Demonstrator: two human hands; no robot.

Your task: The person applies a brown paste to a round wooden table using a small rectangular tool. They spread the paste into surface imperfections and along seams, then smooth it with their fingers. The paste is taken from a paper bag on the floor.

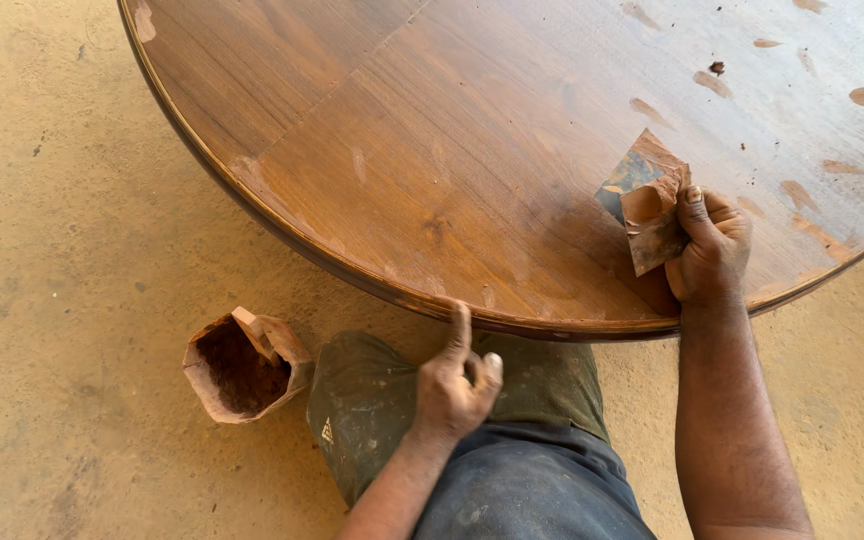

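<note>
A large round wooden tabletop [472,150] lies low over the sandy floor, its brown surface dotted with pale filler patches at the upper right. My right hand [709,250] rests on the top near its front edge and grips a flat putty scraper [647,200] smeared with reddish-brown filler. My left hand [457,385] hovers at the front rim with the index finger touching the edge and the other fingers curled; it holds nothing.
A torn paper bag [242,365] of dark reddish-brown powder stands on the floor left of my knee [372,400]. Sandy concrete floor [62,250] surrounds the tabletop.
</note>
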